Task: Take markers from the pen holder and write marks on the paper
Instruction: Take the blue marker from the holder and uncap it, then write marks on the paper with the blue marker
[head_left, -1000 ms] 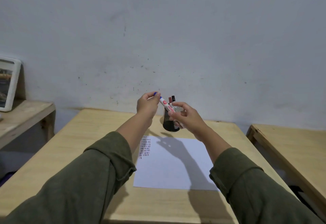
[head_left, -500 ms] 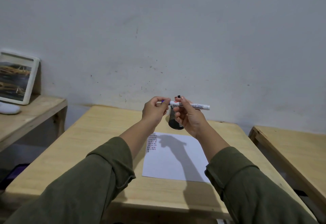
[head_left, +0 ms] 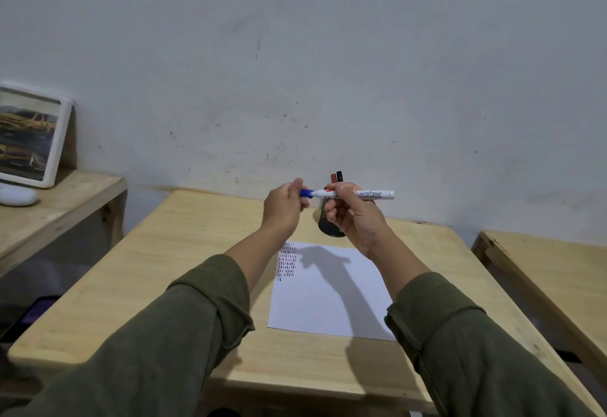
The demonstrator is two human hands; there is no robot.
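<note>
Right hand [head_left: 356, 219] grip closed around a white marker [head_left: 368, 194], held level above the counter [head_left: 184, 252]. Left hand [head_left: 284, 208] grip pinches its blue cap [head_left: 307, 192]. Black pen holder [head_left: 328, 231] stands just behind the hands with two markers [head_left: 336, 176] upright in it. Paper [head_left: 328, 298] lies below, small marks [head_left: 286, 260] at its top left corner.

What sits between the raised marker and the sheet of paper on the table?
In the head view, the black pen holder stands there, partly hidden behind the right hand gripping the marker. Its base rests on the table just beyond the paper.
</note>
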